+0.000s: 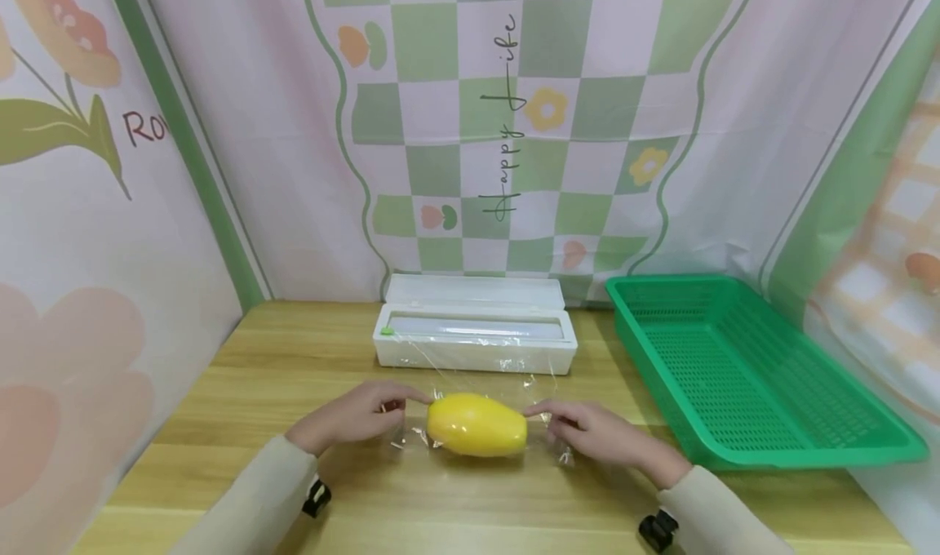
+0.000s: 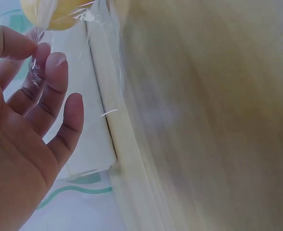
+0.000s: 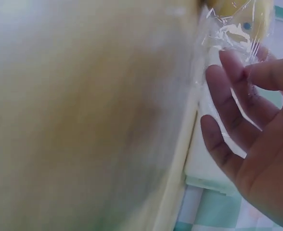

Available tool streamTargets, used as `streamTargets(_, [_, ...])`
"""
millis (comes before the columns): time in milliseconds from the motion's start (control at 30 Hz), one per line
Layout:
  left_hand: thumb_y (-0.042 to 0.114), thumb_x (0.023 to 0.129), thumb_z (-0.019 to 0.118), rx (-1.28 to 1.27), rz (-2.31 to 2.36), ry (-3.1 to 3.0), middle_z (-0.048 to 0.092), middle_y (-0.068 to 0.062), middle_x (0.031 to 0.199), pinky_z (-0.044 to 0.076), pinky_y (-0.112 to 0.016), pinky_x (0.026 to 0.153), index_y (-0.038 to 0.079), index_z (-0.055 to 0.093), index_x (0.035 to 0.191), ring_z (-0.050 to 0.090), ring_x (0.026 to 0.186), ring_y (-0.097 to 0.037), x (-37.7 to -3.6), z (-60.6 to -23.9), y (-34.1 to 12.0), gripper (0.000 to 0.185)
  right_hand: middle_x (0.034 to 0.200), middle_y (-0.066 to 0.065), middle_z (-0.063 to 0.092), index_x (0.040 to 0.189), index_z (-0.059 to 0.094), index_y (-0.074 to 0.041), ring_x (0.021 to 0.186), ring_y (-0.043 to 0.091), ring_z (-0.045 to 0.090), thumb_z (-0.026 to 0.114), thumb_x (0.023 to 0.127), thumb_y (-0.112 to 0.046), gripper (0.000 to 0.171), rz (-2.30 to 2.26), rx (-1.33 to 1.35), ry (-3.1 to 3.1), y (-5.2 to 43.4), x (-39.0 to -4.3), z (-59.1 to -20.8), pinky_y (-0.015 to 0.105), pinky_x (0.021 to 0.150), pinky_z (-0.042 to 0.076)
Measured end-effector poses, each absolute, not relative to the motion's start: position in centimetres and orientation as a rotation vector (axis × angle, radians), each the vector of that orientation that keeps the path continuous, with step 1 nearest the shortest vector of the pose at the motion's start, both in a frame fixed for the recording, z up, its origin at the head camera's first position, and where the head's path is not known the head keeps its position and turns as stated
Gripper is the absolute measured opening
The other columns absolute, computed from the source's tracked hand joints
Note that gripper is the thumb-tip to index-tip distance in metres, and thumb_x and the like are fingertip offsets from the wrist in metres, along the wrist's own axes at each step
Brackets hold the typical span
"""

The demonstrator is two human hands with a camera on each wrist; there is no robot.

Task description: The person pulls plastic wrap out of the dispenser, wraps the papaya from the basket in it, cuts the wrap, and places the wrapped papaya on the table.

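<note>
A yellow mango (image 1: pixel 477 424) lies on a sheet of clear cling film (image 1: pixel 470 379) on the wooden table (image 1: pixel 242 424). My left hand (image 1: pixel 363 415) pinches the film at the mango's left end. In the left wrist view the left hand (image 2: pixel 33 62) has crumpled film between thumb and fingers, with the mango (image 2: pixel 59 12) at the top edge. My right hand (image 1: pixel 580 428) pinches the film at the mango's right end. The right wrist view shows the right hand (image 3: pixel 245 77) holding film beside the mango (image 3: pixel 237 9).
A white cling-film dispenser box (image 1: pixel 473 335) stands open behind the mango, the film running out of it. A green perforated plastic basket (image 1: pixel 734 367) sits at the right. Patterned cloth walls close in the back and both sides.
</note>
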State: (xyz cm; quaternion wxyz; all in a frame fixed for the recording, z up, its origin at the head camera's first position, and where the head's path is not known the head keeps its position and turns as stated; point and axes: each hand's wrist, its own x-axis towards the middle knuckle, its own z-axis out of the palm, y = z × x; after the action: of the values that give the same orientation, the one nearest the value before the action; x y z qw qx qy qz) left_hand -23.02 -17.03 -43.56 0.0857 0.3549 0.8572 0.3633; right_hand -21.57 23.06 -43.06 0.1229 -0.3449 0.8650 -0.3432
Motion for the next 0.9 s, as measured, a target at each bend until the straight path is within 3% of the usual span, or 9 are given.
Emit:
streamTargets(167, [0.003,0.097,0.051,0.981,1.090,2.543,0.053,0.004,0.079,0.045,-0.025,0.057,0.027,0.064,0.133,0.045,0.066,-0.009,-24.1,-43.6,-16.7,0.045,0.086,0.001,0.067,0.133,0.062,-0.019,0.065,0.010,0.058,0.048,0.099,0.004,0.044,-0.982,-0.984,2.543,22.6,-23.0,-42.7,0.027,0.056,0.052])
streamTargets(333, [0.005,0.098,0.050,0.913,1.082,2.537,0.054,0.002,0.079,0.047,-0.027,0.055,0.028,0.064,0.132,0.047,0.065,-0.009,-25.0,-43.9,-16.6,0.043,0.090,0.004,0.069,0.134,0.061,-0.014,0.075,0.016,0.063,0.049,0.097,0.004,0.043,-0.996,-0.946,2.487,22.3,-24.0,-42.5,0.029,0.062,0.054])
streamTargets(533, [0.012,0.101,0.051,0.857,1.103,2.530,0.060,-0.001,0.096,0.051,-0.031,0.062,0.035,0.062,0.133,0.054,0.075,-0.014,-25.9,-44.8,-16.7,0.040,0.089,0.005,0.067,0.135,0.059,-0.009,0.076,0.017,0.060,0.048,0.098,0.005,0.042,-1.016,-0.877,2.442,22.2,-25.0,-42.5,0.028,0.062,0.051])
streamTargets(733, [0.006,0.101,0.052,0.856,1.200,2.459,0.060,-0.009,0.091,0.051,-0.028,0.051,0.034,0.057,0.138,0.055,0.061,-0.014,-26.1,-44.7,-16.3,0.047,0.088,0.005,0.066,0.134,0.059,-0.006,0.074,0.018,0.060,0.048,0.098,0.004,0.039,-1.031,-0.841,2.427,22.1,-25.4,-42.9,0.027,0.062,0.050])
streamTargets(900, [0.003,0.102,0.049,0.901,1.179,2.476,0.059,-0.011,0.097,0.050,-0.027,0.052,0.039,0.053,0.142,0.052,0.061,-0.013,-26.0,-44.4,-16.1,0.054,0.088,0.007,0.067,0.133,0.058,-0.004,0.076,0.018,0.061,0.046,0.097,0.005,0.039,-1.064,-0.824,2.401,22.0,-25.6,-43.1,0.028,0.064,0.052])
